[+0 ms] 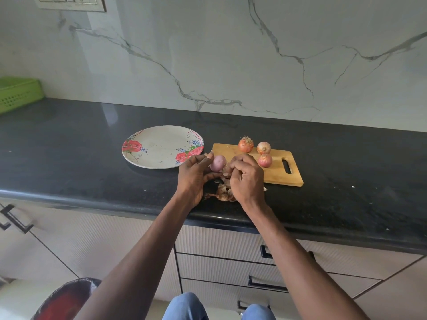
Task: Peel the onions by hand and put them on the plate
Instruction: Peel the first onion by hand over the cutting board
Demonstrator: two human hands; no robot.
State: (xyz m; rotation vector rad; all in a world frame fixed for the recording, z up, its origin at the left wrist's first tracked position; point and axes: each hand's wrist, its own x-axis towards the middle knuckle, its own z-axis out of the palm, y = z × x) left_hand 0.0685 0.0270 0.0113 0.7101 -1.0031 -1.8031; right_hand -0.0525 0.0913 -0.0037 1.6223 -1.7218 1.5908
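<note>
Onion, mostly peeled and pale purple, gripped in left hand above black counter, just right of floral plate. Right hand touching its other side, fingers curled, pinching loose skin. Three unpeeled onions behind on cutting board. Peels heaped below hands

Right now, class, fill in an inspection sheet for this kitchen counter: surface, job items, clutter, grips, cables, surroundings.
Surface: black countertop, speckled.
Job's things: floral plate holds nothing; three unpeeled onions on the cutting board; one peeled onion in hand.
Clutter: onion skins near the counter's front edge.
Grips: left hand holds the peeled onion; right hand pinches skin.
Cables: nothing seen.
Surroundings: marble wall, green basket, drawers below.
</note>
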